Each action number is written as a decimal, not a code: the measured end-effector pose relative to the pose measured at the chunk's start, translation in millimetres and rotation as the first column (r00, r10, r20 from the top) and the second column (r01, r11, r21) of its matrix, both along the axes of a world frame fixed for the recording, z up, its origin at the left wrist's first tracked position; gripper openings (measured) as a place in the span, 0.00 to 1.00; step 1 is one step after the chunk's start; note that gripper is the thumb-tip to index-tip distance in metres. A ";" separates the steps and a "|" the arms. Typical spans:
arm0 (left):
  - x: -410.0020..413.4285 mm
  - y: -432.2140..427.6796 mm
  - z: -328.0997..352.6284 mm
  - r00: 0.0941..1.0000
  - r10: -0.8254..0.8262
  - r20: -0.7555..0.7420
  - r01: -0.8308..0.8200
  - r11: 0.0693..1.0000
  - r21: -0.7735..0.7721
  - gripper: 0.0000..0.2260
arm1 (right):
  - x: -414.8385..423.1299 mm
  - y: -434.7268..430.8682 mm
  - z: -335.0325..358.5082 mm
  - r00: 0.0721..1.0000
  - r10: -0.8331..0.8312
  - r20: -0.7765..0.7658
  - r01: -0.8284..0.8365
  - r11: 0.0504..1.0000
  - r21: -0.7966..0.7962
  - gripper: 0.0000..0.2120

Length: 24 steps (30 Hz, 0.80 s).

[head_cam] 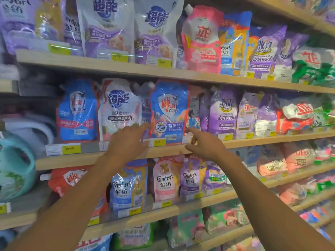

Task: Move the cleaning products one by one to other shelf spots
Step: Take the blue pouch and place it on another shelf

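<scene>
Since the pouch is a glossy film bag that looks full of liquid, I'd judge it heavy for its size, floppy and a little slick. It wants taking low by both side seams, or with a palm under the base, rather than by the thin top.

The left hand (126, 140) hovers just left of it, fingers spread and fairly straight, gripping nothing. Its fingertips (142, 128) reach the pouch's lower left edge, in front of the white detergent pouch (119, 109) next door, though I can't tell whether they touch.

Between the two hands stands the blue detergent refill pouch (168, 109), upright at the front of the middle shelf (90, 158), behind a yellow price tag (159, 142).

Just right of it, the right hand (204, 146) is likewise open and empty, forefinger aimed at the pouch's lower right corner and thumb held out lower, across the shelf edge. Both forearms slant up from below, wrists about level with that edge. Beyond the right hand sits a purple lavender pouch (223, 113).
</scene>
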State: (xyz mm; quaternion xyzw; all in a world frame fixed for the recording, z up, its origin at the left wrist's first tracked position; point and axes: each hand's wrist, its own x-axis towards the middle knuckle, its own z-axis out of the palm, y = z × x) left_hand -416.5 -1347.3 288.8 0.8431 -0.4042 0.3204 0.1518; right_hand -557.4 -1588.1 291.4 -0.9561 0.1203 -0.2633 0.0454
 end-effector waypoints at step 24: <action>91.2 -112.1 22.2 0.811 -0.398 -0.429 0.297 0.912 -0.285 0.56 | 148.8 -129.0 15.4 0.849 0.467 0.247 -0.505 0.855 0.118 0.57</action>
